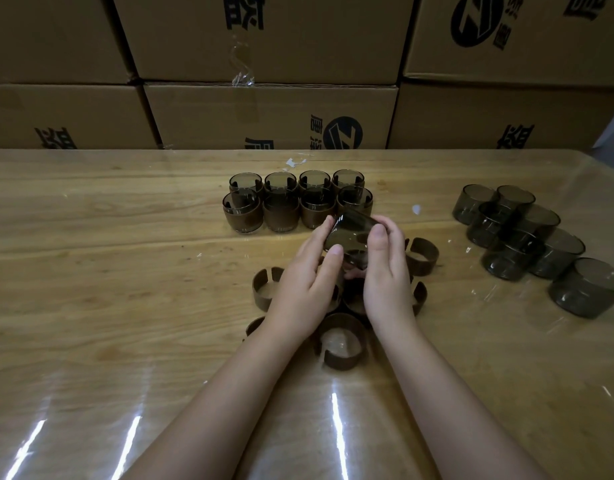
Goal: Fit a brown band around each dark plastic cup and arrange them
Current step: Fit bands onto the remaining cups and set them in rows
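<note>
Cardboard boxes back the wooden desk. Left hand and right hand pinch a tilted dark plastic cup; slipping, it could topple the brown-banded cups just behind.

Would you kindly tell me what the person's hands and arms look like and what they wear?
The left hand and right hand are bare: no gloves, rings or watch. Both forearms are bare, with no sleeve in view. Nails are short and unpainted.
</note>
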Available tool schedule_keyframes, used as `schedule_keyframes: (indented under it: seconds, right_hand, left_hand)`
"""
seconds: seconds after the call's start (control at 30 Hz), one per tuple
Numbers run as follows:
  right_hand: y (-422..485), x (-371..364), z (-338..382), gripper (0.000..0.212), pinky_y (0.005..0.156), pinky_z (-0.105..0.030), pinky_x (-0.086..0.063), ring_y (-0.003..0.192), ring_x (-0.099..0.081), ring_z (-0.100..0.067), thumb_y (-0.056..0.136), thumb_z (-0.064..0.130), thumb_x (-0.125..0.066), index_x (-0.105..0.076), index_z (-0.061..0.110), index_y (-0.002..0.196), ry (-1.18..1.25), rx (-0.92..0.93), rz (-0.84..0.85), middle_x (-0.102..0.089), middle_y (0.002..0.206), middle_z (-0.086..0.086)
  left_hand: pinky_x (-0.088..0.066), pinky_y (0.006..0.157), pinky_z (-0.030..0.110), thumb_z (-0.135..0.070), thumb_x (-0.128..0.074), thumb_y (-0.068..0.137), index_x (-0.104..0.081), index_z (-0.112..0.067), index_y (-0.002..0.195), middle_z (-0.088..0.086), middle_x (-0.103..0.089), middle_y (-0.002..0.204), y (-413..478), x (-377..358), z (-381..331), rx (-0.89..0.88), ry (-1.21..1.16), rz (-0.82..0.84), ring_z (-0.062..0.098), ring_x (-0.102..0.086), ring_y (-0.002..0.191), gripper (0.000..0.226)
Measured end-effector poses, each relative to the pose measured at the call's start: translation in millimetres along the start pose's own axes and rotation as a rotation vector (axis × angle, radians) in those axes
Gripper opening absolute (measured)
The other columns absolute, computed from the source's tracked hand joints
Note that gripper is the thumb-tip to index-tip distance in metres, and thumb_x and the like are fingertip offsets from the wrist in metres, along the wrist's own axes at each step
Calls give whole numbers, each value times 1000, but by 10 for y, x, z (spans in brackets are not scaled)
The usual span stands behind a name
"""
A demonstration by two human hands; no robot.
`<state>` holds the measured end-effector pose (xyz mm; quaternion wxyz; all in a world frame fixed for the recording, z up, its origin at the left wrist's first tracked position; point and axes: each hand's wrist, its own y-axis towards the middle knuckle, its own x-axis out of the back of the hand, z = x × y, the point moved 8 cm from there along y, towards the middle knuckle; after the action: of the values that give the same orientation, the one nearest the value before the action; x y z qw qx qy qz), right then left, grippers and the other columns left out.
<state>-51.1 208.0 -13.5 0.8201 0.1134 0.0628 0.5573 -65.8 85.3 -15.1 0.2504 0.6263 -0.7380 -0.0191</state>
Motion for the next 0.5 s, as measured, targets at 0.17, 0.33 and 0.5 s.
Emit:
schedule_keyframes:
  seconds: [0.17, 0.33, 0.5]
  right_hand:
    - [-52, -90, 54, 47, 97, -47, -49, 119, -54, -17, 91, 53, -33, -46, 29, 130, -97, 47, 93, -54, 130, -1]
    - [-52, -146, 38, 50, 84, -15, -50, 107, -55, 2, 89, 64, -40, -47, 33, 126, -194, 97, 154, -55, 125, 5]
    - [3, -66, -30, 44, 64, -6, -43, 79, -53, 7, 90, 47, -54, -46, 26, 128, -305, 120, 68, -45, 117, 7]
  left_hand:
    - [-30, 115, 42, -65, -33, 83, -39, -14, 147, 2, -47, 147, 9, 46, 9, 65, -103, -24, 11, -38, 138, 82]
    - [-28, 117, 34, -58, -38, 87, -36, -13, 147, 5, -43, 149, 13, 76, 26, 82, -130, -57, 13, -36, 140, 75]
    - [-27, 106, 7, -22, -39, 104, -37, -16, 146, -10, -41, 144, 11, 73, 59, 50, -16, -73, 2, -37, 135, 43]
